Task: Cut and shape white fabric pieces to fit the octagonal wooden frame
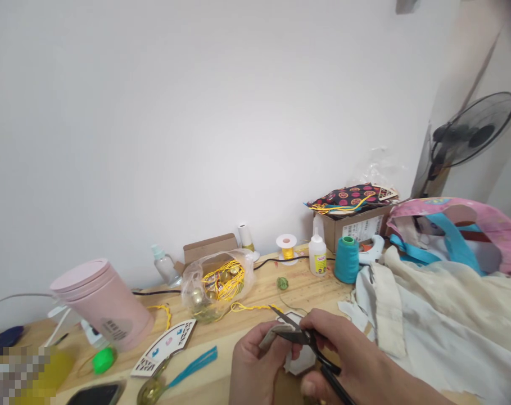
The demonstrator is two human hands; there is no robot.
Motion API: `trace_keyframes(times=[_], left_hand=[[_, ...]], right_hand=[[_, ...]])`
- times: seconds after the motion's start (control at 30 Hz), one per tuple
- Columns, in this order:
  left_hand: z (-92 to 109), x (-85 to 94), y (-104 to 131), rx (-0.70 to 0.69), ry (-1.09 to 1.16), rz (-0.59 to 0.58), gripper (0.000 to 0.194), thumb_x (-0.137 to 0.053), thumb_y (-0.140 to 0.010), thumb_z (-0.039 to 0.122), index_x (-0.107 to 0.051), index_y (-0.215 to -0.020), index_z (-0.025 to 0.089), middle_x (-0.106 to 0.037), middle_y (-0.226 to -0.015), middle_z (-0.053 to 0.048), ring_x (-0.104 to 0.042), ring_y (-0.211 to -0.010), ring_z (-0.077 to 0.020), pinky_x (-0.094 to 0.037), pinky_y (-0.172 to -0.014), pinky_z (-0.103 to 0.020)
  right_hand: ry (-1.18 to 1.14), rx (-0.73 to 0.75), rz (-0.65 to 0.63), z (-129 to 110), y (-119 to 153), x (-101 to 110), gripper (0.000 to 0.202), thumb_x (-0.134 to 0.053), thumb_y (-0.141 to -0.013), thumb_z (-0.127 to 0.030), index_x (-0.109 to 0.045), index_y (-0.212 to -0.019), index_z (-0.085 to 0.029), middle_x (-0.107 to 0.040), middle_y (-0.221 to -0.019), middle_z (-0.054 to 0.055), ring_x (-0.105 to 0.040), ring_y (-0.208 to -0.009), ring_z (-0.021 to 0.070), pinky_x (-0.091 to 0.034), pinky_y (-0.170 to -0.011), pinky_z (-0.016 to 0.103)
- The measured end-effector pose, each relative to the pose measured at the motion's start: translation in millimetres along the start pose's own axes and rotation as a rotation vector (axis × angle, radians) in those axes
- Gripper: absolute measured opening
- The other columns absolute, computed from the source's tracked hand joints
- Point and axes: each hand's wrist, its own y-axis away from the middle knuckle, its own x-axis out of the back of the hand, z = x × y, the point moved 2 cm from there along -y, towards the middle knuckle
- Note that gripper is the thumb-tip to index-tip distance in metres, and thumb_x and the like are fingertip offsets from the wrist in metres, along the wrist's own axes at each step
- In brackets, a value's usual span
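Observation:
Near the bottom centre, my left hand pinches a small pale piece of fabric between thumb and fingers. My right hand is closed around black-handled scissors. Their blades are parted and point left, with the lower blade at the fabric's edge. Under and between my hands lies a white piece with a dark outline, partly hidden. A twisted yellow cord runs over the wooden table just behind the blades.
A clear bag of yellow cords, a fan-shaped panel, a blue tassel and a pink canister stand left. Behind are a glue bottle, teal thread and a carton. Pale cloth covers the right.

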Motion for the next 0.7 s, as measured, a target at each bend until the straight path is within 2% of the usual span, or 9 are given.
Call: trace_keyframes(times=[0.13,0.3,0.5,0.7], left_hand=[[2,3.0,-1,0.008,-0.024,-0.042,0.011,-0.07,-0.06,0.023,-0.066,-0.057,0.013,-0.06,-0.046,0.0,-0.049,-0.047,-0.0096,-0.037,-0.048,-0.019],[5,5.1,-1,0.041,-0.045,-0.082,0.012,-0.07,-0.061,0.024,-0.066,-0.06,0.013,-0.06,-0.046,0.0,-0.05,-0.046,-0.0096,-0.037,-0.046,-0.018],[12,4.6,1,0.084,-0.07,-0.093,0.011,-0.072,-0.057,0.023,-0.067,-0.059,0.013,-0.062,-0.046,-0.002,-0.052,-0.044,-0.0103,-0.038,-0.044,-0.019],[22,2.4,3,0.041,-0.197,-0.038,0.002,-0.068,-0.057,0.013,-0.069,-0.056,0.014,-0.06,-0.042,0.0,-0.049,-0.041,-0.0087,-0.039,-0.043,-0.017]], right_hand=[[0.073,-0.06,-0.017,2,-1,-1,0.018,-0.066,-0.064,-0.031,-0.06,-0.079,-0.022,-0.052,-0.064,-0.002,-0.049,-0.058,0.0157,-0.034,-0.052,0.022],[0.095,-0.012,-0.046,4,-1,0,0.013,-0.063,-0.067,-0.032,-0.063,-0.076,-0.022,-0.048,-0.055,-0.005,-0.04,-0.05,0.0118,-0.028,-0.046,0.021],[0.046,0.037,-0.099,7,0,1,0.015,-0.059,-0.073,-0.035,-0.063,-0.078,-0.021,-0.053,-0.057,-0.005,-0.036,-0.046,0.01,-0.026,-0.043,0.021],[0.257,0.078,-0.005,12,0,3,0.026,-0.065,-0.066,-0.041,-0.061,-0.08,-0.02,-0.055,-0.063,-0.001,-0.044,-0.052,0.0135,-0.029,-0.047,0.023]])
